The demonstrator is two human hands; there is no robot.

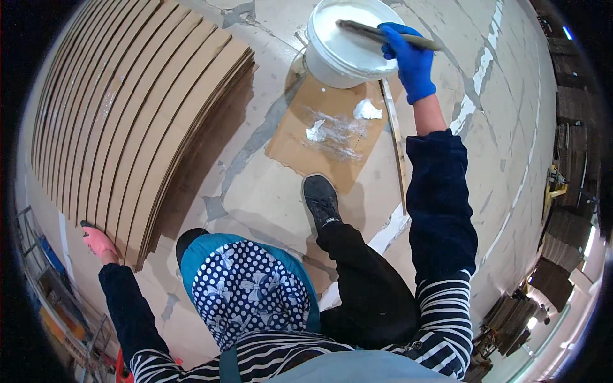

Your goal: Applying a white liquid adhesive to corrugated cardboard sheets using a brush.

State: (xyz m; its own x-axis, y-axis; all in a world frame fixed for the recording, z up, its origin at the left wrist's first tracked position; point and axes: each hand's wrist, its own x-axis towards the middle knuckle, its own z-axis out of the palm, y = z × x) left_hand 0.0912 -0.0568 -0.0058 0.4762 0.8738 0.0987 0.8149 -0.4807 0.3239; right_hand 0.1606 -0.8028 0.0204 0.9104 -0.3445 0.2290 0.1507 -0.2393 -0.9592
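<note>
My right hand point(408, 60), in a blue glove, grips a long flat brown brush-like tool point(364, 30) by its right part. The tool lies level over the mouth of a white bucket point(332, 69) filled with a white paste point(351, 14). At the left, a pink glove covers my left hand point(99, 241). Its fingers stretch out along the near edge of a fanned stack of cardboard sheets point(137, 96), touching it and holding no separate thing. The sheets overlap in long strips that curve away from me.
Under the bucket's near side lies a cardboard piece point(290, 143) smeared with white paste. A thin wooden strip point(394, 143) leans by the bucket. My shoe point(321, 196) stands on the cracked floor. A metal rack point(70, 319) is at lower left; cardboard piles point(565, 239) line the right.
</note>
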